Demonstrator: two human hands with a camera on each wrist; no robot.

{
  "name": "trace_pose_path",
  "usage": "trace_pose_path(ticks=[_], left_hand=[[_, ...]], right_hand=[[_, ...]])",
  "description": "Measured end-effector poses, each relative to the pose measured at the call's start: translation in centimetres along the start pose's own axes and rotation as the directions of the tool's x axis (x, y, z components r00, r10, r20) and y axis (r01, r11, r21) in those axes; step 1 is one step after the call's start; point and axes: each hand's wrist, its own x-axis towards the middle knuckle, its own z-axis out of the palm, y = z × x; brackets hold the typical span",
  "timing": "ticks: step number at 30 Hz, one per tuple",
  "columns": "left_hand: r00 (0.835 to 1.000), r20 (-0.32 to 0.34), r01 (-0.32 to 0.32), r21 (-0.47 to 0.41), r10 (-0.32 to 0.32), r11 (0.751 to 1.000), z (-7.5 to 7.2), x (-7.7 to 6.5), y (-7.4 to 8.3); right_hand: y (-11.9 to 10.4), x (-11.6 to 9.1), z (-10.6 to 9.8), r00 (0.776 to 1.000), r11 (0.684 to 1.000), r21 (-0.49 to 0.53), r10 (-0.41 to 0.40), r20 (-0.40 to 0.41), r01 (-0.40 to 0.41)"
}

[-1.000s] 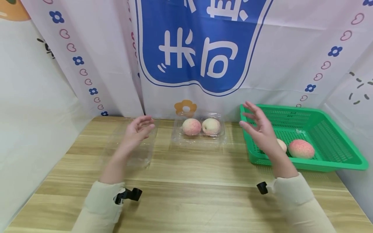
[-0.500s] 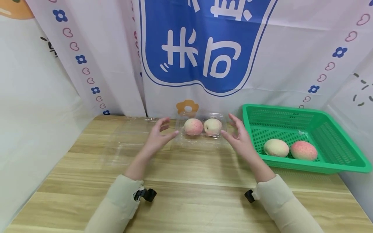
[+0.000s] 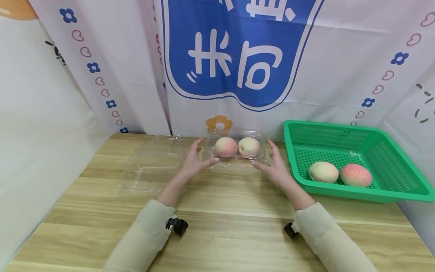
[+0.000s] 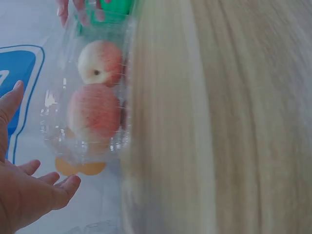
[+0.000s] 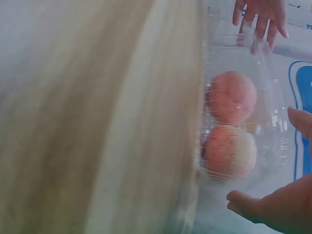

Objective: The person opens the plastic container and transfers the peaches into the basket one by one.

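Left hand [image 3: 193,166] and right hand [image 3: 276,168] have come inward to the clear box [image 3: 235,161]

At frame left we see another clear container [image 3: 159,167] on the counter [image 3: 217,234]. Mid-frame, both hands, fingers spread apart, flank the box with its two peaches [image 3: 225,147]; we cannot tell if they touch it. We judge this a reach; gripping next calls for gentle, even pressure. Upper centre, we cannot surely read the white characters [image 3: 213,53]. Right: a green basket [image 3: 340,191].

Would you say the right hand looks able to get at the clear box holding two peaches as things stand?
Most likely yes: the right hand is at the right end of the clear box, and nothing visible stands between them. The green basket sits on the hand's other side, out of the way.
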Motion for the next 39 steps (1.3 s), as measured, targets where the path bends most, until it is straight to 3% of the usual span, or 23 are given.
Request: trace_pose_path(ticks=[6, 19, 29, 39], left_hand=[[0.998, 0.039, 0.046, -0.023, -0.045, 0.999, 0.3, 0.5, -0.5], [0.993, 0.107, 0.064, -0.06, -0.058, 0.996, 0.4, 1.7, -1.3], [0.992, 0.108, 0.082, -0.119, -0.069, 0.989, 0.5, 2.0, -1.5], [0.992, 0.088, 0.101, -0.144, -0.089, 0.984, 1.1, 1.7, -1.7]], right_hand=[[0.5, 0.6, -0.3, 0.997, 0.999, 0.006, 0.043, 0.062, -0.043], [1.1, 0.8, -1.7, 0.99, 1.0, -0.001, -0.012, 0.14, 0.012], [1.9, 1.2, -1.7, 0.976, 0.997, 0.014, -0.08, 0.203, 0.079], [2.4, 1.4, -1.4, 0.979, 0.995, 0.055, -0.089, 0.184, 0.08]])
